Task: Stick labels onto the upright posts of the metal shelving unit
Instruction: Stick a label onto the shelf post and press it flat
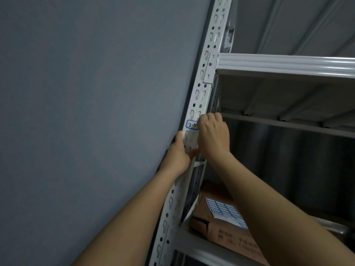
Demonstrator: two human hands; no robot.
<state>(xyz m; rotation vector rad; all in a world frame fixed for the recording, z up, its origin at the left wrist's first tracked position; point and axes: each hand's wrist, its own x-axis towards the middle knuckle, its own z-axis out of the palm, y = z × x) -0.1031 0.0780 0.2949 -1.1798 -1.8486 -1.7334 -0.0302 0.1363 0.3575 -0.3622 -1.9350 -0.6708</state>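
A white perforated upright post (208,60) of the metal shelving unit runs from top to bottom beside the wall. A small white label (191,124) with a blue border and handwritten "2-3" lies on its front face. My right hand (213,133) has curled fingers pressing the label's right end against the post, hiding that end. My left hand (177,154) grips the post just below the label, fingers wrapped round its left edge and thumb across the front.
A blue-grey wall (86,112) stands close on the left of the post. A shelf beam (284,64) crosses above my hands. On the lower shelf sits a cardboard box (221,231) with a sheet of blue-bordered labels (224,210) lying on top.
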